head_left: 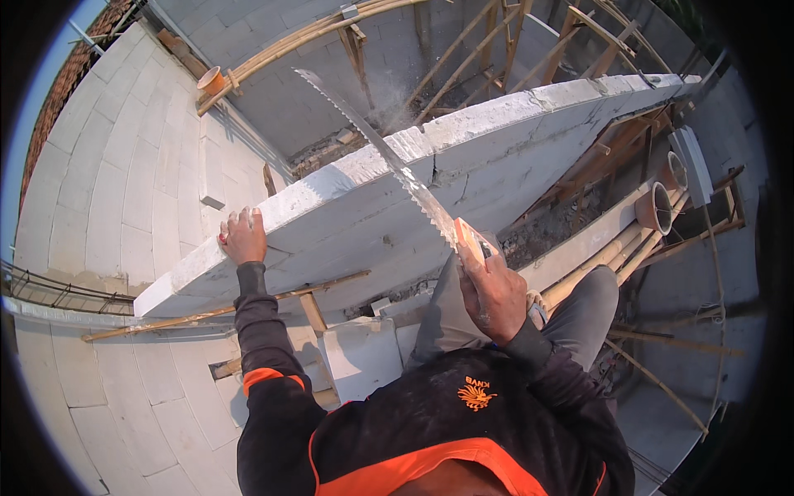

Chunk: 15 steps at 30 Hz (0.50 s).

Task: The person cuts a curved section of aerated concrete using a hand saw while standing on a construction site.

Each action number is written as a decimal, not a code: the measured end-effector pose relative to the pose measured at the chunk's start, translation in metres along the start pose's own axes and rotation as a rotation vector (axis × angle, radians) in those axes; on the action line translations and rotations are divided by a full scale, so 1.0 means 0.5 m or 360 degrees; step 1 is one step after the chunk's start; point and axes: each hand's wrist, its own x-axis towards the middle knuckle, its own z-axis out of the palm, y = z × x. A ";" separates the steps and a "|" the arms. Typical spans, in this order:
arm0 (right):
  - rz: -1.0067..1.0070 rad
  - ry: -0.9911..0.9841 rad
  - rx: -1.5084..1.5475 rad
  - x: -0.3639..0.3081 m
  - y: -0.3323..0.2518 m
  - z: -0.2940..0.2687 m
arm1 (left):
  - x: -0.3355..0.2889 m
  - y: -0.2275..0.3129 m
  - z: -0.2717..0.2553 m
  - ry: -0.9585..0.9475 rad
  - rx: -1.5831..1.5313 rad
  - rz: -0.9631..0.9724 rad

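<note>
My right hand point(495, 299) is wrapped round the orange-and-pale handle of a hand saw point(403, 175). The long toothed blade slants up and to the left across the top of a white block wall point(356, 180), pale dust smeared along it. Whether the teeth touch the block, I cannot tell. On the wall's top edge, further left, rests my left hand point(245, 236), fingers bent over the far side and partly hidden, with no tool in it. Cracks and a dark notch point(435, 169) mark the wall just right of the blade.
Bamboo poles point(289, 48) and wooden props stand beyond the wall. An orange bucket point(212, 81) sits at the far left. On the right, two more buckets point(653, 208) stand by bamboo poles point(616, 252). A white block point(361, 354) lies below my left arm. Dust hangs near the blade.
</note>
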 end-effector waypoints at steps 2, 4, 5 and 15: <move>-0.0392 0.0157 0.0085 -0.007 0.001 -0.004 | -0.001 -0.003 -0.007 -0.0018 0.0000 0.0003; -0.0212 0.0011 -0.0012 -0.005 0.026 0.010 | 0.002 -0.005 -0.002 -0.0017 -0.0006 0.0009; -0.0036 -0.0131 -0.0110 -0.004 0.033 0.013 | 0.005 -0.002 -0.002 -0.0011 -0.0016 0.0010; 0.0006 0.0065 0.0343 -0.013 0.077 0.046 | 0.005 0.013 0.004 -0.0046 -0.0009 0.0028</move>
